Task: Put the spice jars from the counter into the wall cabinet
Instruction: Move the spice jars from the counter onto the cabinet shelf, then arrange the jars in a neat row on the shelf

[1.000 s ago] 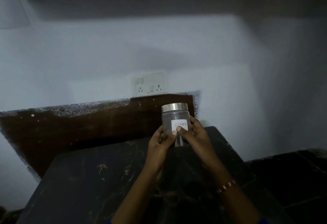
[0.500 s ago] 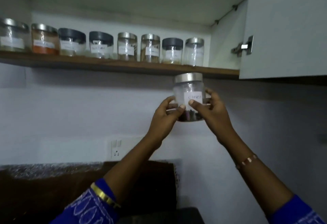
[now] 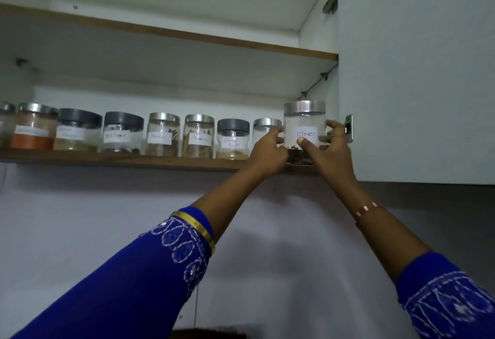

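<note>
You've got the cloves jar (image 3: 304, 129) upright, pinched between your left hand (image 3: 267, 148) and right hand (image 3: 330, 148), base at the shelf (image 3: 120, 160) edge, open slot straight ahead beyond your fingers, cabinet door (image 3: 415, 70) just right.

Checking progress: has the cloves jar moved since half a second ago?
Yes. The cloves jar has gone up from below the shelf to its right end.

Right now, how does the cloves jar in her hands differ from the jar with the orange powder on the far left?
The cloves jar is gripped by the left hand and right hand; the orange powder jar stands untouched. The cloves jar holds only a few dark pieces at its bottom; the orange powder jar is filled higher. Both have silver lids and white labels.
</note>
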A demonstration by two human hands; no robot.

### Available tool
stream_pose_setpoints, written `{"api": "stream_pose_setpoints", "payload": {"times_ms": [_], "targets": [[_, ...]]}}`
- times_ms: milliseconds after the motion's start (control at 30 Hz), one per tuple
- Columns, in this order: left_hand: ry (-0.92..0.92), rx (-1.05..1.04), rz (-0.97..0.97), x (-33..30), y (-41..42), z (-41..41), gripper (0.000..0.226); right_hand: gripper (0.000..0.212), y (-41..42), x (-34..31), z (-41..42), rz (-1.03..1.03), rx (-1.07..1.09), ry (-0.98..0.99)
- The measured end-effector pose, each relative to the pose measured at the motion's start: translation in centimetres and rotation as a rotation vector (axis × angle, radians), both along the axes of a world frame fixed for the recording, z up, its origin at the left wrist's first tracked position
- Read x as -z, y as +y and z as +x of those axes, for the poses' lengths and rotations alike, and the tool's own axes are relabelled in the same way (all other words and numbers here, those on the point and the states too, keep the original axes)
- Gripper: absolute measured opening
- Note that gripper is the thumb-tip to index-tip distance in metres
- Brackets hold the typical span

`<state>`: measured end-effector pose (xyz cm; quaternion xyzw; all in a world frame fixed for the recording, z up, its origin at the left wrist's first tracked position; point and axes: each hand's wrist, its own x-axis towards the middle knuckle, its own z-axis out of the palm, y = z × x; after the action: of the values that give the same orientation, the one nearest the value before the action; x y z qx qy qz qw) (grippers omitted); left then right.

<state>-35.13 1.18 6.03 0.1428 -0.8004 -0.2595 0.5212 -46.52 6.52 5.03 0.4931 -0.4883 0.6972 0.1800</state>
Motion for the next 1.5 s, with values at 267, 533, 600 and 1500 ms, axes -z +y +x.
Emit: {"api": "stream_pose_setpoints", "payload": {"times_ms": [267, 533, 600, 1500], "targets": [[-0.173, -0.040, -0.074, -0.7, -2.1, -2.8, 0.056, 0.066, -2.9, -1.0, -3.3, 0.052, 0.052, -0.015], [-0.379, -0.155, -0.160, -1.0, -4.1, -5.2, 0.047, 0.045, -4.5, -1.1, -6.1, 0.217, 0.275, -0.002], [-0.436, -0.188, -0.162, -1.2, -4.6, -6.0, 0.044, 0.033, -4.7, -0.6, -6.4, 0.247, 0.355, 0.048], [-0.414, -0.509, -0.443, 2.6, -6.7, 4.9, 0.039, 0.041, -3.6, 2.4, 3.4, 0.644, 0.344, 0.584]]}}
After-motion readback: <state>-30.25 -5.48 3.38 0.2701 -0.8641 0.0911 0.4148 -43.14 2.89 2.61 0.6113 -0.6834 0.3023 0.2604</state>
